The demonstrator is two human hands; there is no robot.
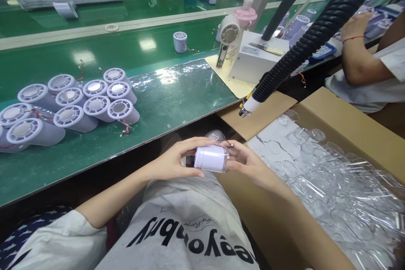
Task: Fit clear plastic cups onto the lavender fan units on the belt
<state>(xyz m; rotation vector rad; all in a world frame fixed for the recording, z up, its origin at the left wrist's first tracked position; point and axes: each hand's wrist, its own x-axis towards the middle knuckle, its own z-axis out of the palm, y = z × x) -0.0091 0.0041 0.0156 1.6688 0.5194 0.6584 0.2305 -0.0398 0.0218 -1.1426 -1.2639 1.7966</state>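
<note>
Between my two hands, just off the bench edge and above my lap, a lavender cylindrical housing [210, 158] lies on its side with a clear plastic cover around it. My left hand [179, 158] grips its left end, thumb below and fingers above. My right hand [243, 159] holds the clear-covered right end. Thin red and white wires show at the top near my right fingers. Several similar lavender cylinders [76, 118] with ribbed round ends stand grouped on the green bench at left, some with wires trailing.
A cardboard box [351, 118] of clear plastic cups [335, 185] stands at my right. Overhead hangs a black corrugated hose [303, 38] with a nozzle. A white machine [249, 57], a small fan [229, 33] and a lone cylinder [180, 43] sit ahead. Co-workers sit across and at right.
</note>
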